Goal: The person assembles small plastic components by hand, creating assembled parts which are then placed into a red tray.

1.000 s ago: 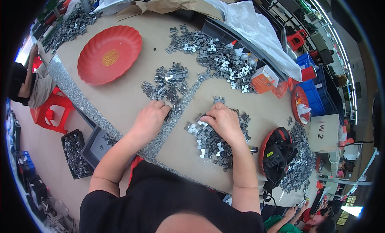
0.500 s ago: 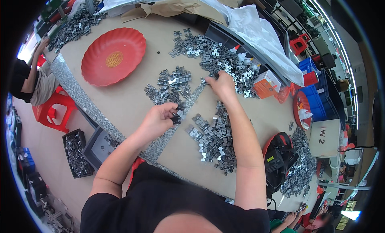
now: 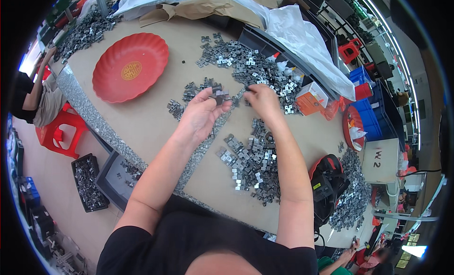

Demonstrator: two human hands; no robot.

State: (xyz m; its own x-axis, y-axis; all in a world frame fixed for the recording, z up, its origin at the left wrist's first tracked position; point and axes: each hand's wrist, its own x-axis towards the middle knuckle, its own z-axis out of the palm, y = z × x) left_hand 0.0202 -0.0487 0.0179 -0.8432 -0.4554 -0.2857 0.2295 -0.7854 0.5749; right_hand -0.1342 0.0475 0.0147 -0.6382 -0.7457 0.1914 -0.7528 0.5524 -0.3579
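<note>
My left hand (image 3: pixel 197 116) is raised over the middle of the table, its thumb and fingers closed round a few small grey metal clips (image 3: pixel 220 94). To its right my right hand (image 3: pixel 265 102) is bent into a pinch beside the large heap of metal clips (image 3: pixel 246 62); whatever is between its fingertips is too small to make out. Partly behind my left hand lies a smaller pile of clips (image 3: pixel 190 93). Nearer my body, between my forearms, another pile of clips (image 3: pixel 253 159) is spread out.
A red scalloped plate (image 3: pixel 146 81) lies at the left. An orange and white box (image 3: pixel 312 97) stands beside the big heap, near a dark tray (image 3: pixel 279 55). A black bag (image 3: pixel 326 192) is at the right. Another person (image 3: pixel 35 97) sits at far left.
My left hand has moved up and away from me with the clips, closer to my right hand. My right hand has shifted slightly right, its fingers curled more.
</note>
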